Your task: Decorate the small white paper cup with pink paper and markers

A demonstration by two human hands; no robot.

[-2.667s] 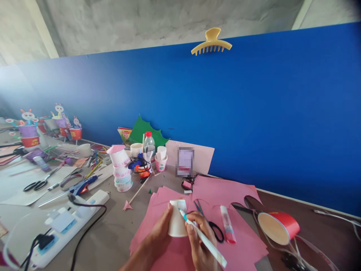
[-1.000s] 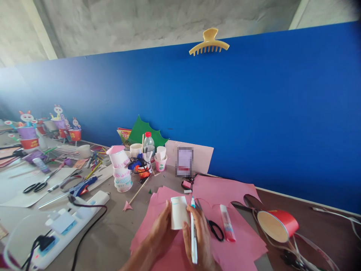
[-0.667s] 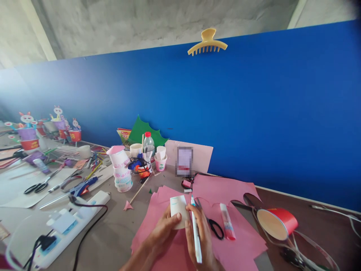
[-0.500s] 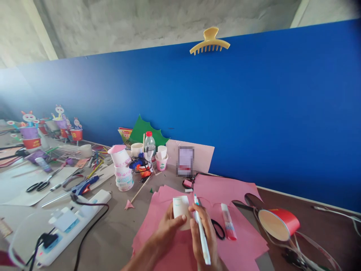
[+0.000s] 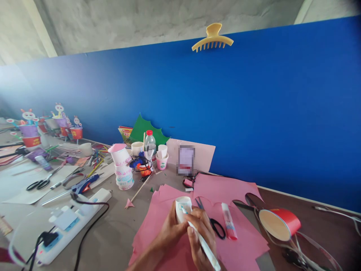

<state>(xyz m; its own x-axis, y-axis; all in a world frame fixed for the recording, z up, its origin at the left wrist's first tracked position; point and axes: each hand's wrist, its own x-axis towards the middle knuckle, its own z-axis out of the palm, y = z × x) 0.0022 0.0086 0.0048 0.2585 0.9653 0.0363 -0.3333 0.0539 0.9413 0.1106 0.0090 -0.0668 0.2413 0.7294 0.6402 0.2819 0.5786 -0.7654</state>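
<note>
A small white paper cup (image 5: 180, 216) is held by my left hand (image 5: 170, 228), its rim tilted upward. Blue-green marks show on its side. My right hand (image 5: 201, 229) grips a white marker pen (image 5: 207, 250), and its blue tip touches or nearly touches the cup's side. Both hands are over pink paper sheets (image 5: 152, 229). Beside my right hand lies a pair of black-handled scissors (image 5: 217, 228), partly hidden by the fingers. A glue stick (image 5: 229, 222) with a red base rests on the paper to the right.
A stack of decorated paper cups (image 5: 123, 169) stands left of the pink paper, near a plastic bottle (image 5: 150, 141). A power strip (image 5: 76, 226) with cables and a blue glue gun (image 5: 84, 184) lie further left. A red cup (image 5: 282, 224) lies on its side at right.
My right hand has brought the marker tip from beside the cup onto or close to its side. My left hand has tipped the cup so its opening shows.
</note>
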